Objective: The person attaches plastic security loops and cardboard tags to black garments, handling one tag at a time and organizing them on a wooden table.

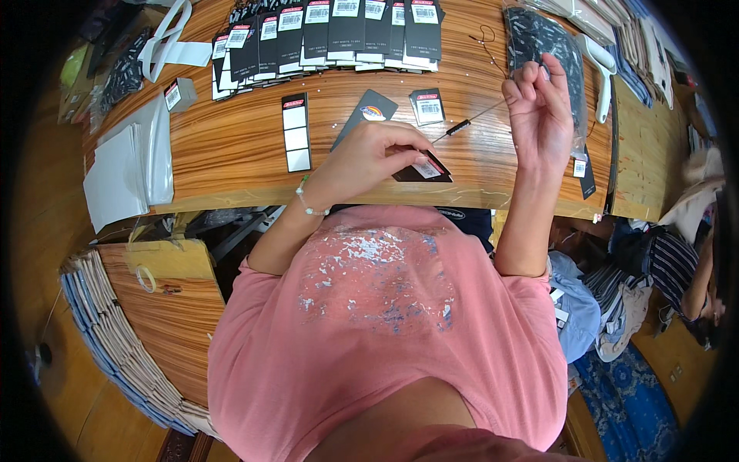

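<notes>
A black hang tag with a white label (428, 170) is pinched in my left hand (377, 150) just above the table's front edge. From the tag a thin string with a black plastic piece on it (459, 128) runs up to the right. Its far end meets my right hand (541, 108), raised with thumb and fingertips closed on the string. Beside my left hand lie a dark grey card with a rainbow-coloured mark (372, 112) and a small stack of labelled tags (428, 108). A strip of white stickers on black backing (295, 132) lies further left.
Overlapping rows of dark hang tags (331, 38) fill the table's back. A clear bag of black pieces (531, 38) and a white-handled tool (604, 77) lie right. White sheets (115, 173) and a small box (180, 95) lie left. Folded garments (115, 331) are stacked lower left.
</notes>
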Motion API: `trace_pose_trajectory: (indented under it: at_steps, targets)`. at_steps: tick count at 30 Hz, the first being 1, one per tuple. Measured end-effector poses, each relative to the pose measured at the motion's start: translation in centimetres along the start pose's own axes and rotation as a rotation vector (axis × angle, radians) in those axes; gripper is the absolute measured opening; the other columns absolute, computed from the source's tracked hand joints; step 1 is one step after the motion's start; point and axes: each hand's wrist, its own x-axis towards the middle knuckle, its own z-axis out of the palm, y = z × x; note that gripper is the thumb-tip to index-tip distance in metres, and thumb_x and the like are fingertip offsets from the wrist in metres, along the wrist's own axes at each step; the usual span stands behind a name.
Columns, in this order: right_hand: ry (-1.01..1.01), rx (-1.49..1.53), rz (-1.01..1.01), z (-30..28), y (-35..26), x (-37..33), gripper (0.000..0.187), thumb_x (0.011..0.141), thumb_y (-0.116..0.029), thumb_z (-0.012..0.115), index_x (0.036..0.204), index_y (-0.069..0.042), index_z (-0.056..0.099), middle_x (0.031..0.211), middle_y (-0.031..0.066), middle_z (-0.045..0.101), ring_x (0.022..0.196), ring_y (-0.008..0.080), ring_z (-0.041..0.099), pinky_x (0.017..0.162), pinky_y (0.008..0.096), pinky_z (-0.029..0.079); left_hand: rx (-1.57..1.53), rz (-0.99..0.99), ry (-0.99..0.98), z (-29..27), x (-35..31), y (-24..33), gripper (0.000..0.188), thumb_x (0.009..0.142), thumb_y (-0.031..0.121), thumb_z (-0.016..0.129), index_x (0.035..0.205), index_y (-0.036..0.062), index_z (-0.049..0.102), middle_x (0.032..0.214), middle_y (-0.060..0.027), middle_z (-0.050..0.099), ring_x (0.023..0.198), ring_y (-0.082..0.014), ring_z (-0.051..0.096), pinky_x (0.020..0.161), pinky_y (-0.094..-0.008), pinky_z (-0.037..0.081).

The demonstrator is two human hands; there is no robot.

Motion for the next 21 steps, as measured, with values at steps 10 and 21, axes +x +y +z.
trace_pose_trajectory:
  at_steps: [10, 21]
  targets:
    - [-0.012, -0.718, 0.102, 6.6, 2.1, -3.7, 0.011, 0.08, 0.004, 0.057, 0.091, 0.005, 0.057, 0.077, 0.0097, 0.063, 0.073, 0.0113, 0.059, 0.065, 0.0215, 0.047, -0.161, 0.263, 0.457, -1.0, 0.3, 1.1, 0.02, 0.077, -0.006, 0.058, 0.097, -0.004, 0.059, 0.1, -0.01, 0.059, 0.088, -0.0147, 0.06, 0.077, -0.0234, 0.051]
    - [-0.018, -1.193, -0.304, 5.9, 5.5, -3.6, 0.01, 0.072, 0.005, 0.062, 0.08, 0.002, 0.058, 0.073, 0.0061, 0.059, 0.065, 0.0102, 0.055, 0.06, 0.0217, 0.044, -0.183, 0.303, 0.553, -0.7, 0.5, 1.9, 0.02, 0.078, -0.006, 0.058, 0.098, -0.0046, 0.058, 0.093, -0.0092, 0.062, 0.082, -0.0136, 0.062, 0.072, -0.0222, 0.052]
